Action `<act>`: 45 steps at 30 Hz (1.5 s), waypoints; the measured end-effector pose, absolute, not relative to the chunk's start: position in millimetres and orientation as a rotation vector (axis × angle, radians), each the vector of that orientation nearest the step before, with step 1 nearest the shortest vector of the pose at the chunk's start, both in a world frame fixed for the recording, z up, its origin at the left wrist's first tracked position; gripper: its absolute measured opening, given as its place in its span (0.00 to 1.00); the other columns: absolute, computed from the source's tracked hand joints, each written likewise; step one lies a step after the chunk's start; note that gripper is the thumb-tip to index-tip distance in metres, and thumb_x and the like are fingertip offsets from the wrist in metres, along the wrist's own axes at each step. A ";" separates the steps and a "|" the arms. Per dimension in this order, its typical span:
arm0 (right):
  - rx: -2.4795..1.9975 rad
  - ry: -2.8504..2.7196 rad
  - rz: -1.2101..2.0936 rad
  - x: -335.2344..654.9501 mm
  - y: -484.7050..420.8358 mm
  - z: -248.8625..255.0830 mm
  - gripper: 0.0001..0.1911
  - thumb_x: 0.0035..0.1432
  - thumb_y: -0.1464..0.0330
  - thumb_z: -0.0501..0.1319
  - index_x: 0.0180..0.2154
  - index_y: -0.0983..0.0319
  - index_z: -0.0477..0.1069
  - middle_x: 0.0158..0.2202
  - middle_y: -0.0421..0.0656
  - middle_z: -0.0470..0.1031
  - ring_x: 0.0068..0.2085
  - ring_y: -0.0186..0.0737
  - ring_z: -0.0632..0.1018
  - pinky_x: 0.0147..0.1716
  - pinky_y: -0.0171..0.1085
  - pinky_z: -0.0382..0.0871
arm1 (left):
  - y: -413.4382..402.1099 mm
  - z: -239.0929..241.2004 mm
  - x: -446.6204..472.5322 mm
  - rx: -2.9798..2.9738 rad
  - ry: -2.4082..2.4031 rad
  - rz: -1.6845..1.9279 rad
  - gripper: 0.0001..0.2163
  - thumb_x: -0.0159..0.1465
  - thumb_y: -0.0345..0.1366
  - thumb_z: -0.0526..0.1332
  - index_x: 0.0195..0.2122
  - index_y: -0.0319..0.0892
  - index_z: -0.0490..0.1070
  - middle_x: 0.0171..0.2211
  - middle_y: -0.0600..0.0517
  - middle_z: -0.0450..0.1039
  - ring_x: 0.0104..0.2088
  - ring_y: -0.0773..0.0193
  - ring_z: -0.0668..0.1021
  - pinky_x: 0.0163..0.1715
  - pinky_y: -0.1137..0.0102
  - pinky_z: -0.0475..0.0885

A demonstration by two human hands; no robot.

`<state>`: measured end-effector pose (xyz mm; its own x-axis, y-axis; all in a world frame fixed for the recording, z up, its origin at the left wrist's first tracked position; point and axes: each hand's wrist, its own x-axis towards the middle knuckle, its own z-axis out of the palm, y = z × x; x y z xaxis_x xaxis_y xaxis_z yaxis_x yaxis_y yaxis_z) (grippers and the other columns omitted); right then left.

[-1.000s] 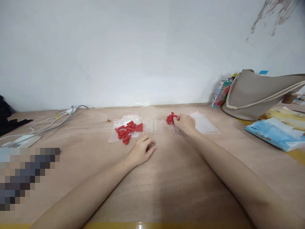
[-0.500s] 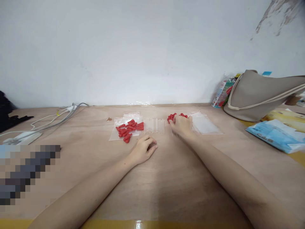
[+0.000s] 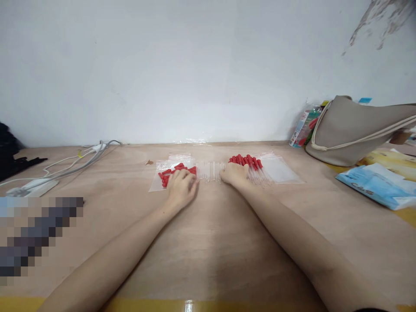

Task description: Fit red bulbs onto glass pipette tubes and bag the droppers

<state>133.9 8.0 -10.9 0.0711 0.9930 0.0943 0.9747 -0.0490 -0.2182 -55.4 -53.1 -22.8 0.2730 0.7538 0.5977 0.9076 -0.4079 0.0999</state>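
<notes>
Lying side by side, the row of clear tubes [image 3: 209, 172] had its long axes running away from the person toward the wall [image 3: 201, 78]. It was directly left of the fingers of the right hand [image 3: 235, 174], the nearer hand, which met its right end from the side, across the tubes' length. Those fingers were curled in, at or just beside the last tubes; whether they had pinched one could not be told. The left hand [image 3: 181, 187] was just left of the row, its bent fingers lowered over the loose red caps [image 3: 167, 174] (whether they gripped any was hidden under the knuckles). Those caps were left of the row, on a clear bag [image 3: 154, 185], while a fan of red-capped tubes [image 3: 255, 162] was to its right, just past the right hand.

Half a second earlier, the right hand had covered much of that fan, farther right of the row; it had since shifted left to the row's end, uncovering the fan. The left hand, previously on the near side of the row, had moved left onto the caps. The row itself looked unchanged.
</notes>
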 end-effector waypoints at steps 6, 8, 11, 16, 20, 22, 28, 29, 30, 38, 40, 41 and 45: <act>-2.107 -1.991 0.136 134.5 7.5 -11.0 0.16 0.54 0.65 0.50 0.32 0.65 0.74 0.34 0.54 0.75 0.36 0.48 0.75 0.40 0.46 0.53 | -25.4 -13.7 -91.4 -2.170 -1.706 -0.694 0.10 0.59 0.34 0.54 0.37 0.46 0.75 0.37 0.48 0.69 0.40 0.54 0.69 0.38 0.60 0.62; -2.099 -1.990 0.134 134.0 6.9 -11.0 0.16 0.54 0.65 0.50 0.31 0.65 0.74 0.34 0.54 0.75 0.35 0.48 0.75 0.40 0.46 0.52 | -21.2 -13.8 -96.7 -2.198 -1.700 -0.650 0.10 0.60 0.34 0.55 0.37 0.47 0.75 0.37 0.48 0.69 0.39 0.55 0.69 0.38 0.61 0.62; -2.083 -1.998 0.132 132.6 6.0 -11.2 0.16 0.55 0.65 0.49 0.31 0.65 0.73 0.33 0.54 0.75 0.35 0.47 0.75 0.40 0.45 0.52 | -19.3 -13.9 -98.2 -2.206 -1.686 -0.612 0.09 0.59 0.34 0.56 0.35 0.47 0.76 0.37 0.48 0.69 0.39 0.55 0.69 0.37 0.62 0.63; -1.983 -1.928 -0.031 129.9 0.3 -14.7 0.16 0.57 0.66 0.47 0.34 0.67 0.70 0.32 0.53 0.75 0.34 0.46 0.74 0.40 0.45 0.51 | -21.5 -11.7 -94.7 -2.185 -1.713 -0.589 0.06 0.59 0.34 0.57 0.32 0.44 0.74 0.36 0.48 0.69 0.39 0.55 0.70 0.36 0.63 0.63; -1.830 -1.868 -0.240 132.5 -12.0 -23.3 0.15 0.59 0.67 0.46 0.36 0.69 0.66 0.31 0.52 0.74 0.34 0.47 0.73 0.39 0.44 0.50 | -22.4 -10.1 -94.0 -2.167 -1.713 -0.597 0.05 0.60 0.33 0.55 0.32 0.43 0.70 0.36 0.49 0.70 0.40 0.56 0.70 0.37 0.64 0.63; -1.745 -1.900 -0.271 136.0 -19.5 -29.6 0.14 0.60 0.68 0.45 0.36 0.68 0.66 0.30 0.51 0.74 0.34 0.46 0.73 0.38 0.43 0.51 | -22.6 -8.0 -94.5 -2.170 -1.711 -0.594 0.05 0.61 0.32 0.53 0.33 0.42 0.68 0.36 0.49 0.70 0.40 0.55 0.70 0.37 0.64 0.63; -1.350 -1.967 -0.214 157.2 -45.7 -49.7 0.14 0.61 0.70 0.46 0.44 0.65 0.65 0.35 0.47 0.74 0.37 0.42 0.73 0.37 0.40 0.56 | -29.1 -1.7 -88.0 -2.170 -1.732 -0.738 0.06 0.63 0.31 0.49 0.37 0.40 0.63 0.33 0.47 0.71 0.36 0.55 0.72 0.34 0.64 0.65; -1.267 -1.995 -0.208 163.0 -51.0 -51.7 0.14 0.61 0.70 0.46 0.45 0.64 0.65 0.35 0.47 0.74 0.36 0.42 0.73 0.36 0.39 0.57 | -32.7 -3.5 -83.3 -2.199 -1.697 -0.798 0.06 0.63 0.32 0.48 0.37 0.40 0.63 0.33 0.46 0.71 0.36 0.56 0.73 0.33 0.65 0.65; -1.190 -2.021 -0.203 169.3 -56.5 -53.1 0.14 0.61 0.70 0.46 0.44 0.63 0.66 0.33 0.47 0.74 0.36 0.41 0.72 0.36 0.39 0.58 | -37.2 -6.7 -77.2 -2.246 -1.644 -0.859 0.06 0.64 0.32 0.48 0.37 0.40 0.63 0.34 0.47 0.71 0.36 0.56 0.73 0.33 0.65 0.66; -0.951 -2.096 -0.011 201.0 -81.7 -49.0 0.06 0.57 0.71 0.52 0.35 0.62 0.66 0.29 0.44 0.70 0.31 0.36 0.69 0.32 0.35 0.63 | -78.4 -38.0 -25.3 -2.857 -1.256 -1.128 0.10 0.61 0.35 0.57 0.45 0.42 0.65 0.36 0.51 0.73 0.35 0.64 0.75 0.37 0.70 0.69; -0.923 -2.140 -0.012 198.9 -81.1 -47.7 0.05 0.56 0.71 0.53 0.34 0.62 0.66 0.28 0.43 0.69 0.30 0.36 0.69 0.32 0.35 0.62 | -80.1 -36.7 -23.1 -2.861 -1.281 -1.136 0.07 0.61 0.35 0.57 0.40 0.41 0.68 0.34 0.51 0.73 0.34 0.65 0.74 0.35 0.70 0.69; -0.907 -2.162 -0.016 197.5 -80.4 -47.1 0.05 0.56 0.71 0.53 0.34 0.62 0.66 0.28 0.42 0.69 0.30 0.36 0.69 0.32 0.36 0.62 | -79.8 -35.3 -23.2 -2.850 -1.300 -1.141 0.06 0.61 0.35 0.57 0.39 0.41 0.70 0.33 0.51 0.72 0.33 0.65 0.74 0.34 0.70 0.69; -0.885 -2.220 -0.033 194.0 -78.7 -45.9 0.05 0.56 0.72 0.52 0.33 0.62 0.66 0.28 0.42 0.69 0.30 0.35 0.68 0.33 0.36 0.60 | -77.9 -30.7 -25.1 -2.850 -1.319 -1.160 0.06 0.61 0.35 0.57 0.37 0.40 0.71 0.32 0.51 0.71 0.32 0.65 0.73 0.33 0.70 0.68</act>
